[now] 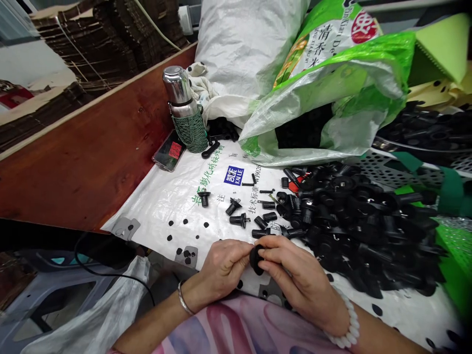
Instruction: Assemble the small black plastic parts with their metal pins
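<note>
Near the front edge of the sheet, my right hand (297,275) pinches a black round plastic part (255,260) between thumb and fingers. Its disc faces my left hand (226,265), whose thumb and fingers are pressed together against the disc's left side. Whatever lies between those left fingertips is hidden. Just beyond my hands lie loose black flanged plastic parts (239,220) and short black cylinders (270,216). To the right spreads a large heap of similar black parts (354,221).
A printed white woven sheet (147,206) covers the table. Behind it stand a steel flask (184,110), a phone (169,151), a white sack (243,49) and an open green-white bag (317,108). A wooden board (92,137) borders the left. A perforated basket (391,169) sits right.
</note>
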Demonstrator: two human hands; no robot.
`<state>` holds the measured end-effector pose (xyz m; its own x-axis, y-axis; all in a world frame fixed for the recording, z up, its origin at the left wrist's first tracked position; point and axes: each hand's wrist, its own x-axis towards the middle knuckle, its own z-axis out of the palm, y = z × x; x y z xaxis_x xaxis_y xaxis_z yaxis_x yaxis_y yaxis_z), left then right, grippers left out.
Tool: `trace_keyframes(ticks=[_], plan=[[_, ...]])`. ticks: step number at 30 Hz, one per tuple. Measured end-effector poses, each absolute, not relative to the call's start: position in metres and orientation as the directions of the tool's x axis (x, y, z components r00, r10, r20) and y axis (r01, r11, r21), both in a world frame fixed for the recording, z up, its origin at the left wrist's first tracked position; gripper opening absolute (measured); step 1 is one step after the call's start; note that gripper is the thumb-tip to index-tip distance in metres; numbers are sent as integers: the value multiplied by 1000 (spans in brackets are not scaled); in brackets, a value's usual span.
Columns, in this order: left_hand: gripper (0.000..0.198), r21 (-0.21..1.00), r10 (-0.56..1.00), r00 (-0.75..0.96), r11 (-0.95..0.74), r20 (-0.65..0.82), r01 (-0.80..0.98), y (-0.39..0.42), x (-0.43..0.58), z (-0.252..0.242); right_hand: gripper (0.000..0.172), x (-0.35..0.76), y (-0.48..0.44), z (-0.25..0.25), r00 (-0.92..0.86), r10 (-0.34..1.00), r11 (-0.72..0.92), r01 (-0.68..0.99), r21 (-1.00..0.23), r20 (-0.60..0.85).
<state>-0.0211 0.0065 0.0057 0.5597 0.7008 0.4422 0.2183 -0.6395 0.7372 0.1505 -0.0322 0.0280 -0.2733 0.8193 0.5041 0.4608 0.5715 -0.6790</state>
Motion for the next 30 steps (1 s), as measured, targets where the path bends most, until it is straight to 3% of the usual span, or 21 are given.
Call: trace_keyframes(ticks=[4,7,10,14,20,24,30], plan=[[22,733,688,639,-622,345,274,12,-22,16,15,168,-37,26,-200,846,525,472,-708,494],[33,697,725,586,-628,361,347,24,-27,23,16,187,-42,27,-30,882,425,479,-768,470],[28,607,738,559,-653,377,453,41,-27,30,12,204,-46,29,131,877,350,483,-802,462],[23,477,686,632,-718,361,507,60,-14,36,13,214,-48,28,199,834,357,519,-777,515],[22,358,627,737,-768,251,532,79,16,40,14,224,-52,26,52,861,389,573,-721,506],[20,258,590,789,-800,171,542,89,37,39,12,233,-65,25,-168,868,447,672,-590,467],[11,199,581,812,-803,56,561,101,56,32,22,238,-90,1,-268,815,484,803,-348,514]])
